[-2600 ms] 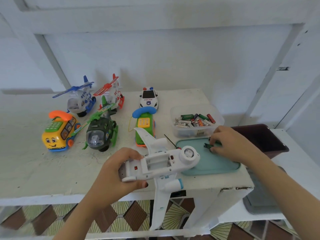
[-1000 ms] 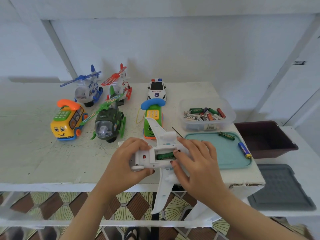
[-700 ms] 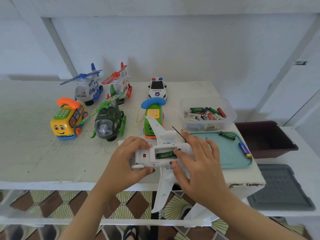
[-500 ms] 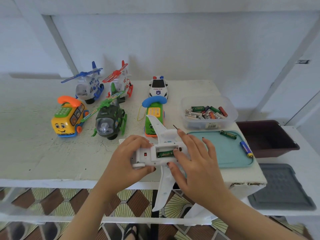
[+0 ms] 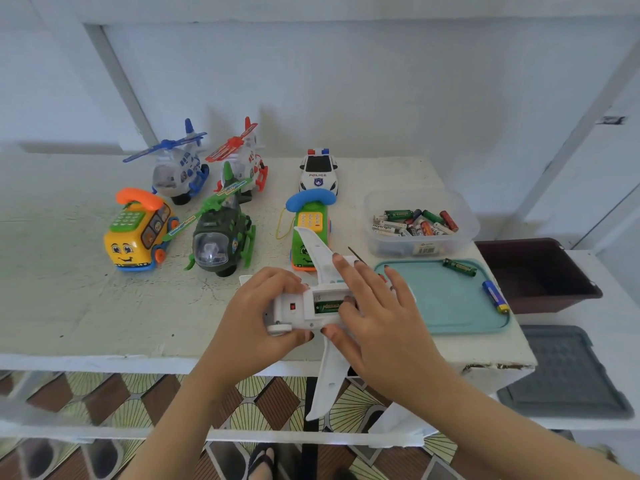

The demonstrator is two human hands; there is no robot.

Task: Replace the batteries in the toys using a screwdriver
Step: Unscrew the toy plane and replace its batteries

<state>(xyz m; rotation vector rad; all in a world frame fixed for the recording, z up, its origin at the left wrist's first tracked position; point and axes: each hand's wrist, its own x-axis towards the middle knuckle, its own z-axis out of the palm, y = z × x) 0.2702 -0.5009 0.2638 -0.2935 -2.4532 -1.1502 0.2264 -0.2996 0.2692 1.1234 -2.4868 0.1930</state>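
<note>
White surface [image 5: 86, 306], front edge: toy airplane [image 5: 294, 310], underside up, clasped at one end by left grip [image 5: 256, 317]; right grip [image 5: 381, 317], fingers spread, presses a green cell [image 5: 327, 306] into its open compartment. Clear tub [image 5: 388, 249] holds loose batteries [image 5: 415, 221]; teal tray [image 5: 443, 303] carries a green battery [image 5: 459, 267] and a blue battery [image 5: 495, 296].

The left hand [image 5: 258, 313] and the right hand [image 5: 381, 317] are bare, and both forearms [image 5: 194, 410] show uncovered down to the lower edge of the picture. The fingernails [image 5: 336, 257] are fairly short and painted with a dark polish, which shows on both thumbs and on several fingers of the right hand. Lower down, between the forearms, a foot [image 5: 263, 471] shows in a dark open sandal [image 5: 255, 453] with a strap across the toes. The picture is blurred there, so finer detail cannot be told.
</note>
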